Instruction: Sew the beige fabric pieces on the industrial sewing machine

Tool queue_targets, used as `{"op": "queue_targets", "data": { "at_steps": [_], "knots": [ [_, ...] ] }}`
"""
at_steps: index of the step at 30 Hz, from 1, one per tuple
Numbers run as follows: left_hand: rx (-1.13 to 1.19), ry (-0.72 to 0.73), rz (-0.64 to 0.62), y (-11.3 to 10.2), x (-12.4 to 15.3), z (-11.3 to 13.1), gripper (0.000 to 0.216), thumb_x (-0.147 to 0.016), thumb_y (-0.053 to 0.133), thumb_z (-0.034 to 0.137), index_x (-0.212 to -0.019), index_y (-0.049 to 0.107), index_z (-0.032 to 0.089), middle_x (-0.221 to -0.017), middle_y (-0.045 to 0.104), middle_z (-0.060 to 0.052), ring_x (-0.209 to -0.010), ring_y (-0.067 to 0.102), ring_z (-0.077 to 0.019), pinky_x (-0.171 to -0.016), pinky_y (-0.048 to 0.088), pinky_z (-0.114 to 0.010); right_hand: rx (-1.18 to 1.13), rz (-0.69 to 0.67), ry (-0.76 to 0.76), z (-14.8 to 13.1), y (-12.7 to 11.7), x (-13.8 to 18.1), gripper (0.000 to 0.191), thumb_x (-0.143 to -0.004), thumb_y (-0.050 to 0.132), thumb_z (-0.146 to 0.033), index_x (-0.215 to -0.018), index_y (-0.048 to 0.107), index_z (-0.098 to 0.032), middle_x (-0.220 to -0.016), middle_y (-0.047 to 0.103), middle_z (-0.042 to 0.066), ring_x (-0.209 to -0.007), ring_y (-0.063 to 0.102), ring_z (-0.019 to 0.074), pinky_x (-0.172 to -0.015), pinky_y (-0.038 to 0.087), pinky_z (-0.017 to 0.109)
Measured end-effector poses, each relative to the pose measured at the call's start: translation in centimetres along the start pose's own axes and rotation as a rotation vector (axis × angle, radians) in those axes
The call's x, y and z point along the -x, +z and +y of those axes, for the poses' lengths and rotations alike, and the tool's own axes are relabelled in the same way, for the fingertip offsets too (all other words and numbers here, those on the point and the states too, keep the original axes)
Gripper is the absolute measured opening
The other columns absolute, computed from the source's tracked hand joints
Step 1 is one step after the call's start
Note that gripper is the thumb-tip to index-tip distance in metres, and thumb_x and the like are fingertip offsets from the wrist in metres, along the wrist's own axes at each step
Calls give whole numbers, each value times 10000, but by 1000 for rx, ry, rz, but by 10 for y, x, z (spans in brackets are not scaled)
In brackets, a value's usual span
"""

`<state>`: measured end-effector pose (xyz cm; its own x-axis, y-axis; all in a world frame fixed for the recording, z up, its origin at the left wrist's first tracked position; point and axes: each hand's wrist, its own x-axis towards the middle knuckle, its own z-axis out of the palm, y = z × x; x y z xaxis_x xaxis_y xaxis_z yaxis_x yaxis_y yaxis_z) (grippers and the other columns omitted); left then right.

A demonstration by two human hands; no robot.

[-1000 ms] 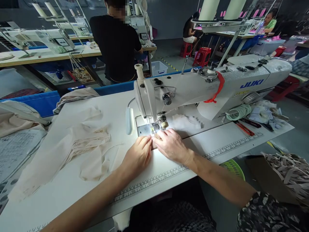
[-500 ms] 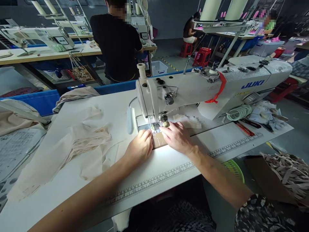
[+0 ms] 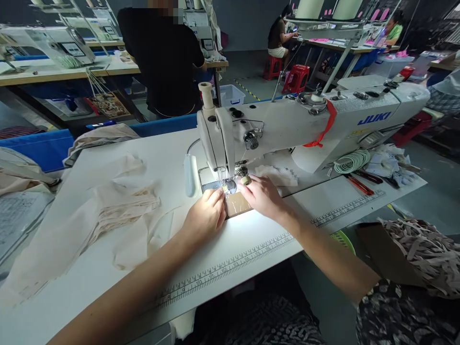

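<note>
Two bare hands meet at the needle (image 3: 225, 183) of a white JUKI sewing machine (image 3: 312, 124), with a small tan piece (image 3: 236, 205) between them. The piece lies flat on the white table (image 3: 258, 237), its far edge at the presser foot. The left hand (image 3: 204, 215) is curled, fingertips down on the piece's left edge; whether they pinch it or only press cannot be told. The right hand (image 3: 264, 196) lies open, fingers stretched toward the foot along the piece's right edge. A heap of cream fabric (image 3: 118, 211) sits well to the left, and a white scalloped scrap (image 3: 278, 175) lies just behind the right hand. A printed ruler (image 3: 233, 263) runs along the table's near edge. A red ribbon (image 3: 325, 129) hangs over the machine arm, and a box of beige strips (image 3: 420, 249) stands at the right. Beyond, a person in a black top (image 3: 161, 57) stands at another table.
</note>
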<state>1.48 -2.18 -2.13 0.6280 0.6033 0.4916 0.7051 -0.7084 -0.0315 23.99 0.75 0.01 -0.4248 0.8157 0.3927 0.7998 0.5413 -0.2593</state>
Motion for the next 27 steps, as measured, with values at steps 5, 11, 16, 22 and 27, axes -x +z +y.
{"op": "queue_targets", "data": {
  "at_steps": [5,11,16,22,27],
  "knots": [
    [-27,39,26,1,0,-2,329,-1026,425,155,-1172,715,104,-1156,755,-191,-994,683,-291,-840,662,-430,-118,-38,99,9,-2,-20,245,-1077,562,-248,-866,675,-194,-850,762,56,-716,621,162,-696,343,286],
    [33,3,0,2,1,-2,343,-1018,436,152,-1225,707,114,-1173,752,-191,-1011,693,-305,-864,665,-466,-140,43,79,7,-2,-10,258,-1089,537,-261,-863,646,-205,-783,726,29,-706,613,152,-724,361,274],
    [36,-15,23,7,1,-6,348,-1033,418,154,-1246,693,141,-1177,753,-169,-1021,689,-295,-884,663,-466,-117,17,87,1,2,-6,225,-1090,551,-247,-908,676,-200,-813,751,37,-746,656,157,-749,363,278],
    [58,-49,3,7,-1,-9,362,-1038,410,167,-1263,693,138,-1234,750,-172,-1092,674,-306,-939,643,-468,-62,19,122,3,7,-15,302,-1077,576,-259,-798,679,-202,-743,753,39,-691,641,156,-735,351,292],
    [66,-74,-29,6,-2,-8,349,-1052,408,199,-1234,700,147,-1244,765,-159,-1063,690,-293,-893,644,-443,-65,39,84,7,0,-8,327,-1051,580,-251,-733,648,-210,-661,704,15,-623,579,144,-697,339,291]
  ]
}}
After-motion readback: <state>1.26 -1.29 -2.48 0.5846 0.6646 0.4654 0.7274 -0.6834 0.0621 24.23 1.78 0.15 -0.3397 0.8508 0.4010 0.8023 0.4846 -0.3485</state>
